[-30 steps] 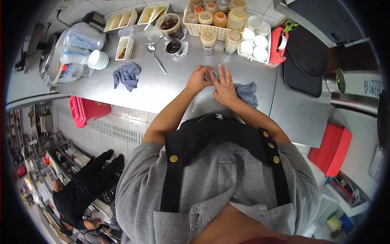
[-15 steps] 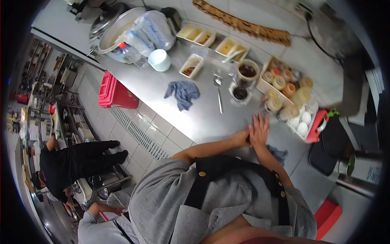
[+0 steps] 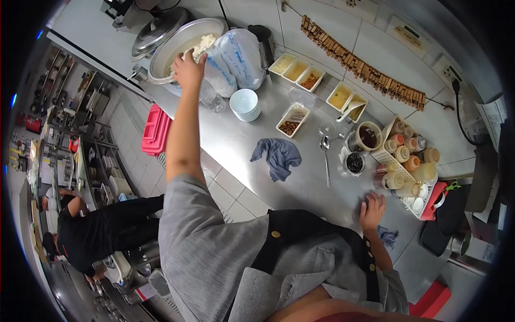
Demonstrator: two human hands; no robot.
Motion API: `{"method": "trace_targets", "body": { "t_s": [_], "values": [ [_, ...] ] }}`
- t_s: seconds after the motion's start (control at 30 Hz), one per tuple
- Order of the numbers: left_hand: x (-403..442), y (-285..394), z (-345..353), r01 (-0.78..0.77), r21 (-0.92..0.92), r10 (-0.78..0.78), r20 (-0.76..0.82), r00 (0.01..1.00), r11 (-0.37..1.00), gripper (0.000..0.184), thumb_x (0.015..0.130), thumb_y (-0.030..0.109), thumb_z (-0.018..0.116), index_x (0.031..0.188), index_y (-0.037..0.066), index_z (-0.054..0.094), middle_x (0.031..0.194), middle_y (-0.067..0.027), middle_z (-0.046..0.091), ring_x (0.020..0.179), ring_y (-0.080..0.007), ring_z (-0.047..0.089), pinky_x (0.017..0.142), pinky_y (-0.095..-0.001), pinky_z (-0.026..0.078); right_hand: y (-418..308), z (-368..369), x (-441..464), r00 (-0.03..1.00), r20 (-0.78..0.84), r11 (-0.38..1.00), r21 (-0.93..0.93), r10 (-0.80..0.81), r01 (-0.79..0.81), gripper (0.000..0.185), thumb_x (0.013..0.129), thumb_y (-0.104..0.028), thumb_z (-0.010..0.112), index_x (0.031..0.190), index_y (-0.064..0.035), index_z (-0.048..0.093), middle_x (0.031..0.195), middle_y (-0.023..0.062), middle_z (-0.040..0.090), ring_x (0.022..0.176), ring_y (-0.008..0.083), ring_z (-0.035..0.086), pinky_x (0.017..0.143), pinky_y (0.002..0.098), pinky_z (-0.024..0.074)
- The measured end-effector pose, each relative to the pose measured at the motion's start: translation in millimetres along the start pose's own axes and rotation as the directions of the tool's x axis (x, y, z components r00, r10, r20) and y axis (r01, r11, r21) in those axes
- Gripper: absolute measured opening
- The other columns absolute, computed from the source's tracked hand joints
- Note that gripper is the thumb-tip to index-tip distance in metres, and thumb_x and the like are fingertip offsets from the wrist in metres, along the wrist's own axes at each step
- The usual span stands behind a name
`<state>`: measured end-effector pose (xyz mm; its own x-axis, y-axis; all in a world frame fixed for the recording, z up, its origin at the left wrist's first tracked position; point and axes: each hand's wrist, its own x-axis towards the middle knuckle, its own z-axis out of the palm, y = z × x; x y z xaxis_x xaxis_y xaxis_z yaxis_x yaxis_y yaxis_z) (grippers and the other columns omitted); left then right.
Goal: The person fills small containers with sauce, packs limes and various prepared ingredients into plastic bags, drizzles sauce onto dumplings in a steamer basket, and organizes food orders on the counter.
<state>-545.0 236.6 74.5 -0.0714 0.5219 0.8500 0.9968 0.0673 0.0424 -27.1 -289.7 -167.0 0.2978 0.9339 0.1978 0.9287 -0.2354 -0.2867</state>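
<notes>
At the upper left, my left hand [image 3: 189,71] reaches over a large metal bowl [image 3: 161,63], its fingers apart near the rim. White clumps of food [image 3: 204,44] lie in the bowl; whether my fingertips touch them I cannot tell. My right hand [image 3: 372,209] rests on the steel counter [image 3: 316,201] with fingers spread and nothing in it. Close to it are a cup of dark contents [image 3: 354,162] and a crumpled blue-grey cloth [image 3: 387,236]. Plastic-wrapped packages [image 3: 236,59] stand beside the bowl.
On the counter are stacked white bowls [image 3: 245,103], another cloth [image 3: 277,158], a spoon [image 3: 326,161], ingredient containers [image 3: 294,119] and a basket of sauce bottles [image 3: 394,155]. A red bin [image 3: 155,129] stands below the edge. A person in black [image 3: 102,231] works at the left.
My hands were together above the counter near the sauce bottles. The left has moved away to the metal bowl; the right now lies alone on the counter. The view has shifted.
</notes>
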Motion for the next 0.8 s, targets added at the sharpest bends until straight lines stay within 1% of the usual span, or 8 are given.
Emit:
{"method": "trace_targets", "body": {
  "t_s": [0.03,0.1,0.23,0.27,0.33,0.4,0.57,0.8],
  "values": [
    [23,-8,7,-0.004,-0.004,0.004,0.005,1.0,1.0,0.044,0.085,0.044,0.077,0.117,0.014,0.073,0.104,-0.0153,0.071,0.1,-0.034,0.068,0.089,-0.0523,0.049,-1,-3,1,1.0,-0.029,1.0,-0.02,0.003,-0.004,0.034,0.094,-0.025,0.059,0.126,-0.0106,0.062,0.144,0.0081,0.053,0.141,0.0439,0.035,0.115,0.0562,0.0283],
    [65,-28,22,0.08,-0.018,-0.035,0.792,0.61,0.997,0.044,0.079,0.046,0.081,0.108,0.013,0.078,0.108,-0.016,0.074,0.1,-0.0337,0.07,0.092,-0.0491,0.051,-11,-12,5,0.999,-0.048,0.999,-0.039,0.01,-0.012,0.032,0.095,-0.024,0.059,0.123,-0.0099,0.064,0.141,0.0084,0.055,0.139,0.044,0.036,0.114,0.0559,0.0288],
    [119,-48,45,0.305,-0.301,0.022,0.744,0.667,0.904,0.029,0.085,0.036,0.078,0.096,0.009,0.078,0.099,-0.0113,0.075,0.089,-0.0236,0.07,0.083,-0.0378,0.053,-43,-33,20,0.977,-0.198,0.996,0.041,0.085,-0.079,0.029,0.096,-0.023,0.057,0.119,-0.0073,0.065,0.137,0.009,0.058,0.137,0.0435,0.037,0.114,0.0543,0.0284],
    [129,-42,32,0.441,-0.381,-0.074,0.684,0.726,0.812,0.024,0.089,0.032,0.075,0.095,0.009,0.077,0.091,-0.0061,0.075,0.083,-0.0198,0.069,0.078,-0.0342,0.053,-50,-35,23,0.973,-0.211,0.995,0.062,0.091,-0.079,0.029,0.096,-0.022,0.057,0.119,-0.0063,0.065,0.137,0.0091,0.058,0.137,0.0432,0.037,0.114,0.0538,0.028],
    [141,-36,19,0.578,-0.811,-0.077,0.573,0.816,0.092,0.021,0.098,0.016,0.063,0.111,0.001,0.07,0.103,-0.0069,0.073,0.094,-0.0195,0.068,0.087,-0.0297,0.051,-61,-35,24,0.976,-0.205,0.994,0.094,0.069,-0.05,0.03,0.095,-0.021,0.059,0.12,-0.0062,0.065,0.137,0.0104,0.058,0.137,0.0428,0.037,0.114,0.0536,0.0277],
    [133,-8,-36,0.617,-0.739,0.092,0.618,0.781,-0.272,0.021,0.097,0.022,0.064,0.106,0.003,0.067,0.1,-0.0077,0.071,0.096,-0.0217,0.068,0.09,-0.0366,0.052,-77,-36,32,0.976,-0.211,0.991,0.129,0.054,-0.027,0.03,0.093,-0.02,0.061,0.12,-0.006,0.064,0.136,0.0116,0.058,0.137,0.0425,0.037,0.115,0.0534,0.0275],
    [58,105,-165,0.862,-0.415,0.546,0.668,0.505,-0.291,0.034,0.101,0.024,0.054,0.123,0.0,0.063,0.125,-0.0149,0.068,0.119,-0.0294,0.063,0.103,-0.0464,0.048,-142,-56,75,0.894,-0.417,0.922,0.256,-0.164,0.289,0.068,0.076,-0.031,0.084,0.135,-0.0104,0.055,0.146,0.0151,0.05,0.139,0.0417,0.036,0.115,0.054,0.0288],
    [-36,220,-220,0.908,0.41,0.987,-0.088,0.132,-0.085,0.046,0.105,0.027,0.043,0.135,-0.005,0.057,0.14,-0.0219,0.059,0.131,-0.0367,0.055,0.11,-0.0542,0.043,-167,-93,125,0.522,-0.752,0.837,-0.072,-0.403,0.542,0.066,0.071,-0.036,0.088,0.131,-0.0339,0.061,0.15,0.0067,0.045,0.138,0.035,0.038,0.116,0.0511,0.0327]
  ]
}}
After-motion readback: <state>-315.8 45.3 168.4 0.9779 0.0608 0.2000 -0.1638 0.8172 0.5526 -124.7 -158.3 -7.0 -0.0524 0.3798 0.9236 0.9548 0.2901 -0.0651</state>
